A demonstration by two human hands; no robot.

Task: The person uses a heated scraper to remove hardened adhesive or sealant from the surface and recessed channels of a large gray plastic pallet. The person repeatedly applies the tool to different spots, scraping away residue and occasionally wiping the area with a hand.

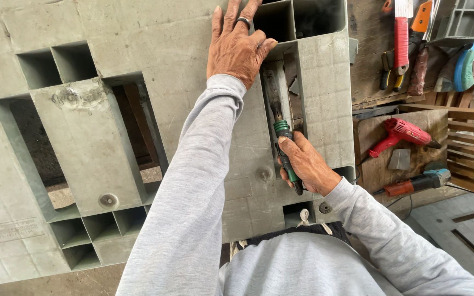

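My right hand (pixel 308 164) clamps the slim green-collared tool (pixel 282 145) mid-handle (light, rigid), left hand (pixel 236 46) flat, steadying the heavy, stiff grey pallet (pixel 154 49).

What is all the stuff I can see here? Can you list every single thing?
Plastic pallet: one, grey, fills the left and middle, with open slots.
Hand tool: one, green and black, in the pallet's slot, metal tip pointing away.
Red power tool: one, red, on the wooden bench at right.
Blue and orange power tool: one, below the red one.
Red-handled tool: one, on the bench at top right, among other hand tools.
Ring: one, dark, on a left finger.
Sleeves: two, light grey.
Left hand: flat on the pallet.
Right hand: gripping the hand tool.
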